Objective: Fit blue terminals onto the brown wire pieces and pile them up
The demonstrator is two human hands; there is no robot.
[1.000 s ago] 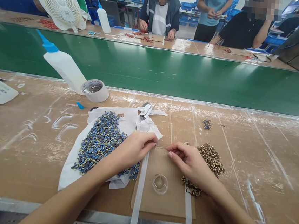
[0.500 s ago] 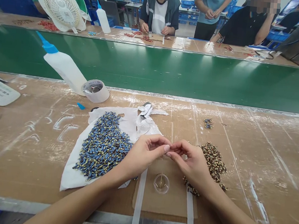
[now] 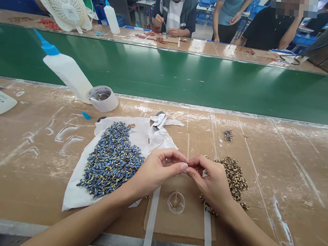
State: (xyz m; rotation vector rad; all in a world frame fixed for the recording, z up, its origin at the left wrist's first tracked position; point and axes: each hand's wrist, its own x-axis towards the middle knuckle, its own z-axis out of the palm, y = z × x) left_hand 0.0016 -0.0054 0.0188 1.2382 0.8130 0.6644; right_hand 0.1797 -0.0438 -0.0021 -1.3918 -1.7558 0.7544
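My left hand (image 3: 167,167) and my right hand (image 3: 208,175) meet fingertip to fingertip above a taped cardboard piece (image 3: 183,225). Both are closed in a pinch; whatever sits between the fingers is too small and covered to name. Just below them stands a small clear round cup (image 3: 176,202) with a thin stick in it. Left of my left hand, a heap of small blue, yellow and dark pieces (image 3: 111,160) lies on a white cloth (image 3: 73,191). Beside my right hand spreads a pile of small brown and cream pieces (image 3: 234,176), partly hidden by that hand.
A white squeeze bottle (image 3: 67,73) leans beside a tape roll (image 3: 102,97). A blue cap (image 3: 86,115) and crumpled white scraps (image 3: 160,130) lie nearby. A few small pieces (image 3: 228,135) sit farther right. Past the green strip (image 3: 168,77), people sit and stand at another bench with a fan (image 3: 63,5).
My hands stay pinched together in nearly the same place. Across the strip, one person now holds up a thin stick, and the standing person has lowered one hand to the bench.
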